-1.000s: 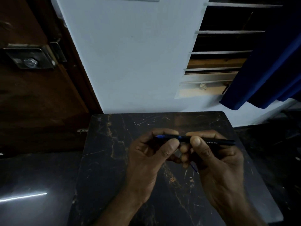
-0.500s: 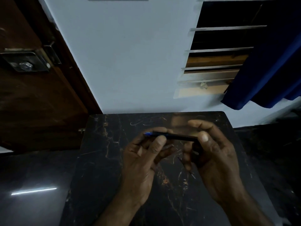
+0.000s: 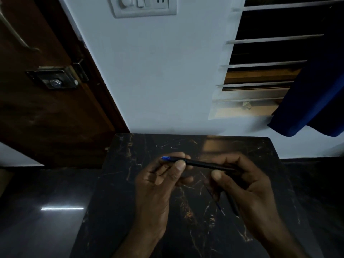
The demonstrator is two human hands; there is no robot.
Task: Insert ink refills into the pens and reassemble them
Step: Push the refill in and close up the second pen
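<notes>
A black pen (image 3: 202,163) with a blue end lies level between both hands above the dark marble table (image 3: 119,192). My left hand (image 3: 160,185) pinches its blue end between thumb and fingers. My right hand (image 3: 243,187) grips the other end. Under my right hand, a thin ink refill (image 3: 216,204) with a blue tip and a second dark pen part (image 3: 232,205) point down toward the table; whether they rest on the table or hang from the fingers is unclear.
The table stands against a white wall (image 3: 158,81). A brown door with a metal latch (image 3: 54,79) is at the left, a louvred window (image 3: 260,75) and a blue curtain (image 3: 316,94) at the right. A switch plate (image 3: 143,5) is above.
The pen has shifted left and my right hand has slid along it to its far end. The camera has tilted up, bringing the switch plate into view.
</notes>
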